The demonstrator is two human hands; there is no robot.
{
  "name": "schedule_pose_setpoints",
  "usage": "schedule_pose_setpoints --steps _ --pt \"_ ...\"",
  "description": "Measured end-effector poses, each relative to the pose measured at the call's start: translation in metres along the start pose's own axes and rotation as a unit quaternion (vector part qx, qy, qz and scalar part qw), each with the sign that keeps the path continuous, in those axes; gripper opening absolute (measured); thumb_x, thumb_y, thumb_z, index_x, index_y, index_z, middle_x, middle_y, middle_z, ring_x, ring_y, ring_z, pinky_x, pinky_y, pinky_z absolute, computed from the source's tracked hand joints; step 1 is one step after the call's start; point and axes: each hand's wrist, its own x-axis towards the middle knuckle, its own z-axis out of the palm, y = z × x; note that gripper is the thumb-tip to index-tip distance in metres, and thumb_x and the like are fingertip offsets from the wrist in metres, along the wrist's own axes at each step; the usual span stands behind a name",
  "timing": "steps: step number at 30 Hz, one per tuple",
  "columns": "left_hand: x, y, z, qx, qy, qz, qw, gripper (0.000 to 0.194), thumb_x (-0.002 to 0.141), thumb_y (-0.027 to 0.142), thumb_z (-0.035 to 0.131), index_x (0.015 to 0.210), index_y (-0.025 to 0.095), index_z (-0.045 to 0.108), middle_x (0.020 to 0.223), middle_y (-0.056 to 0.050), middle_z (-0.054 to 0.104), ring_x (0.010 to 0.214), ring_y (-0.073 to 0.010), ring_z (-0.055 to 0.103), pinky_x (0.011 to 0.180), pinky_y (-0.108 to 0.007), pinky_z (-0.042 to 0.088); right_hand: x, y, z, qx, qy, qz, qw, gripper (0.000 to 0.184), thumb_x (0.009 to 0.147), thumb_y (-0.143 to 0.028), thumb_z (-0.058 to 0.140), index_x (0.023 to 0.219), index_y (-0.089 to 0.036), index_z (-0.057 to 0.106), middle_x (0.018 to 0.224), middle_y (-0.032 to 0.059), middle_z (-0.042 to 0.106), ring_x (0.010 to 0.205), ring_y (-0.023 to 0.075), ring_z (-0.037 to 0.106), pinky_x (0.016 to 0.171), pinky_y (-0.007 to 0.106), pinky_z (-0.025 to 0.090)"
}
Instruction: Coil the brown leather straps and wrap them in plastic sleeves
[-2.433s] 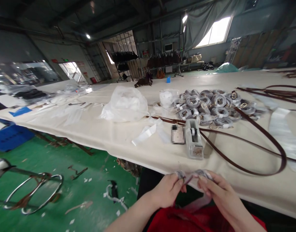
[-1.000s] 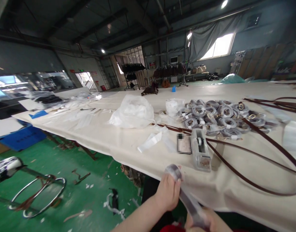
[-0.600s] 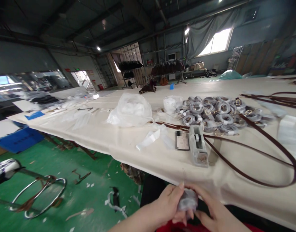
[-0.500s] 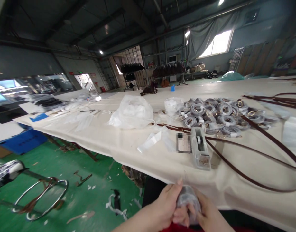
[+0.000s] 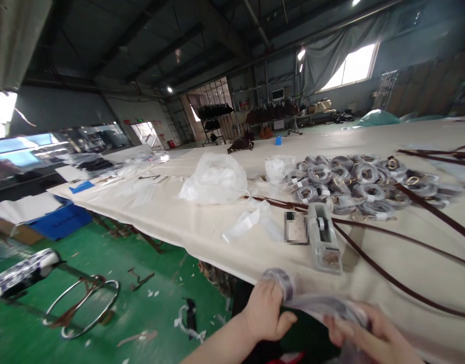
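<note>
A strap in clear plastic wrap (image 5: 319,302) stretches between my two hands at the table's front edge. My left hand (image 5: 263,309) is closed on its coiled end, with the thumb sticking out to the right. My right hand (image 5: 372,331) pinches the other end, blurred by motion. Just beyond my hands stands a grey tape dispenser (image 5: 325,247), with a pixelated card-like item (image 5: 296,227) beside it. Several plastic-wrapped coiled straps (image 5: 365,174) with gold-coloured clasps are heaped behind the dispenser. Unwrapped brown straps (image 5: 387,275) loop across the table at the right.
A crumpled white plastic bag (image 5: 215,179) sits on the cream-covered table (image 5: 141,210), near flat plastic strips (image 5: 243,225). On the green floor at the left are a stool with metal rings (image 5: 90,306) and scraps. A blue crate (image 5: 61,222) stands farther back.
My hands have drawn apart: the left with the coil slightly up, the right to the right. The bundled strap now spans between them. The whole view has shifted a little.
</note>
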Motion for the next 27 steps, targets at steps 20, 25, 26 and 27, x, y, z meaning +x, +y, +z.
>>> schedule_pose_setpoints --steps 20,25,26,27 --pt "0.023 0.048 -0.019 -0.639 -0.011 -0.357 0.681 0.086 0.097 0.067 0.021 0.057 0.007 0.067 0.028 0.008 0.024 0.023 -0.0061 0.019 0.041 -0.023 0.041 0.007 0.019 0.033 -0.051 -0.083 -0.039 0.994 0.027 0.087 -0.037 0.062 0.108 -0.020 0.066 0.114 0.0102 0.071 0.109 0.0298 0.063 0.101 0.039 0.048" --pt "0.034 0.051 -0.035 -0.708 0.034 -0.287 0.645 0.076 0.100 0.060 0.026 0.072 0.006 0.071 0.035 0.010 0.025 0.028 -0.0041 0.019 0.050 -0.022 0.045 0.002 0.013 0.035 0.095 -0.123 -0.029 0.987 0.029 0.088 -0.047 0.062 0.097 -0.019 0.064 0.093 0.0048 0.068 0.089 0.0235 0.062 0.084 0.034 0.051" --pt "0.036 0.051 -0.038 -0.713 0.046 -0.274 0.643 0.072 0.101 0.058 0.029 0.076 0.005 0.071 0.037 0.010 0.026 0.030 -0.0041 0.021 0.053 -0.022 0.047 0.001 0.014 0.035 0.102 -0.118 -0.029 0.987 0.031 0.088 -0.048 0.061 0.098 -0.019 0.063 0.092 0.0047 0.066 0.087 0.0228 0.061 0.082 0.034 0.051" --pt "0.038 0.051 -0.041 -0.716 0.056 -0.264 0.643 0.069 0.101 0.057 0.031 0.079 0.005 0.071 0.040 0.009 0.027 0.032 -0.0044 0.024 0.056 -0.023 0.048 0.001 0.016 0.034 0.100 -0.113 -0.027 0.988 0.032 0.088 -0.049 0.061 0.102 -0.019 0.062 0.094 0.0048 0.066 0.088 0.0224 0.061 0.081 0.033 0.051"
